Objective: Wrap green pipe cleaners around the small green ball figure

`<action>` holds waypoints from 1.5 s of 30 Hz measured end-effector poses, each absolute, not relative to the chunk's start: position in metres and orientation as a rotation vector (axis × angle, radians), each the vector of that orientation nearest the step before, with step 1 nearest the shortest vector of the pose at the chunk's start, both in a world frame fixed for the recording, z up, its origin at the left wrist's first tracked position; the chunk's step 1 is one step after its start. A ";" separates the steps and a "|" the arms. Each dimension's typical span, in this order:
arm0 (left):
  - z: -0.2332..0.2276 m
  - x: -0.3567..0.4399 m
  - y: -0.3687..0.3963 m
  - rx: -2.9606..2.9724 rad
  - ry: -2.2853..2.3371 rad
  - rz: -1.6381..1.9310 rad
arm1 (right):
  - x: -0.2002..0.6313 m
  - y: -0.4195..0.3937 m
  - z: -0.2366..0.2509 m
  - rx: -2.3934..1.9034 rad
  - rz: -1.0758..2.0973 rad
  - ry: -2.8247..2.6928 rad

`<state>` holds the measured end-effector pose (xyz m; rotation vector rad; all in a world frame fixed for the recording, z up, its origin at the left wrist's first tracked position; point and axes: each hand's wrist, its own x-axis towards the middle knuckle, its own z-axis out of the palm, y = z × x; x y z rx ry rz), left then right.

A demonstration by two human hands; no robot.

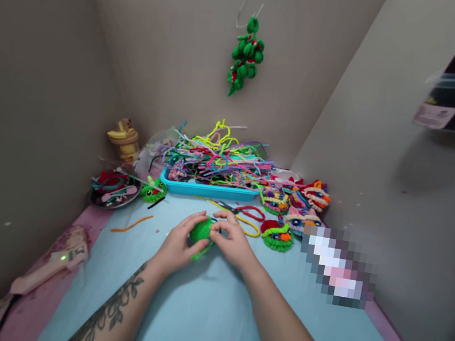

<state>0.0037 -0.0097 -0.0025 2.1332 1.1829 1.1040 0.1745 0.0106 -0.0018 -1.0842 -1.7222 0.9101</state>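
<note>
Between my hands is a round green fuzzy pipe-cleaner piece (201, 230), held just above the blue cloth. My left hand (180, 242) wraps round its left side, with the thumb along the lower edge. At its right edge the fingertips of my right hand (231, 238) pinch together; a dark strand shows beside them, partly hidden by the fingers. Red-handled scissors (253, 211) and a yellow-handled pair (253, 230) lie just beyond my right hand. An orange pipe cleaner (131, 224) rests to the left.
A blue tray (210, 191) heaped with coloured pipe cleaners stands at the back. Finished-looking fuzzy figures (277, 237) cluster on the right. Leftward are a green figure (153, 190), a metal bowl (113, 198) and a pink glue gun (56, 267). Green pieces (247, 54) hang above.
</note>
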 end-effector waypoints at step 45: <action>-0.014 0.006 -0.010 2.257 1.340 1.340 | 0.152 0.005 -0.016 -1.044 1.085 -1.369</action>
